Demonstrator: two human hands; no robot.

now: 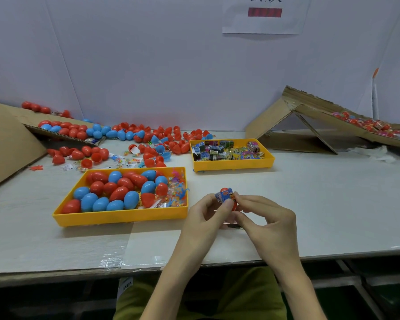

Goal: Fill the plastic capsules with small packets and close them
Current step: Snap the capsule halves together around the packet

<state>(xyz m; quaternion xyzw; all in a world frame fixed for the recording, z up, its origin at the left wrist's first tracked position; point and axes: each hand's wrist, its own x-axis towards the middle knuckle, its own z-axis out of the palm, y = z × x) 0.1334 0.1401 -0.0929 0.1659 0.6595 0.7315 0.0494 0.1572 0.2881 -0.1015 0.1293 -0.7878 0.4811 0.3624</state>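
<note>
Both hands meet over the table's front middle around a red capsule (pixel 224 190). A small blue printed packet (pixel 222 196) lies against the capsule. My left hand (pixel 204 214) pinches the packet and capsule with thumb and fingers. My right hand (pixel 267 221) grips the capsule from the right, fingertips on its side. The lower part of the capsule is hidden by the fingers. A yellow tray (pixel 116 217) to the left holds several red and blue capsules plus small toy packets. A second yellow tray (pixel 233 166) behind holds several printed packets.
Loose red and blue capsule halves (pixel 148 144) and small packets lie scattered behind the trays. Cardboard sheets (pixel 9 139) slope at the left. A cardboard ramp (pixel 314 116) at the right carries filled capsules. Clear tape (pixel 111 262) patches the table's front edge.
</note>
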